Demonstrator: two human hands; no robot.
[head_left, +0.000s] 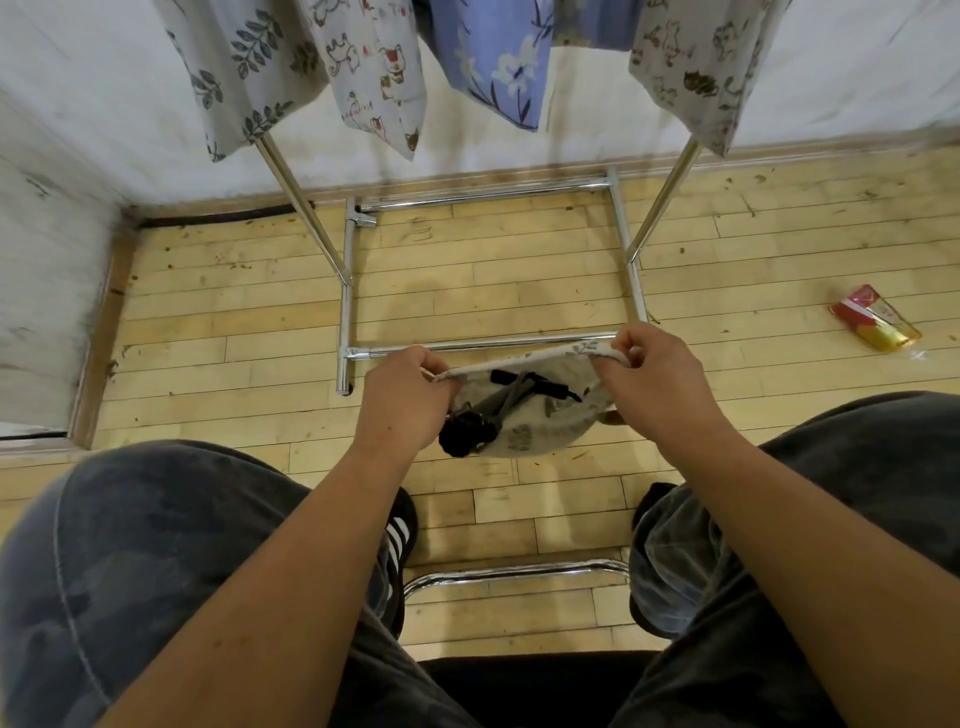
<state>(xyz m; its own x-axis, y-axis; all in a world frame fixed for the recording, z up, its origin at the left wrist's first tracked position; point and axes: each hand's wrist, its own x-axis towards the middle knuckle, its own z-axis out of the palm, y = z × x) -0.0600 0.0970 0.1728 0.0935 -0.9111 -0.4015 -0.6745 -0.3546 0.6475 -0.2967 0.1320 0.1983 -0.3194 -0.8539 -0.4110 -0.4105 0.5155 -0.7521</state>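
Four printed cloths, one leafy, two with cartoon cats and one blue floral, hang from a chrome rack. In front of its base, a seated person's left hand and right hand each pinch the rim of one leaf-print pouch, held open above the floor. One red-and-yellow packet lies to the right, its lettering unreadable.
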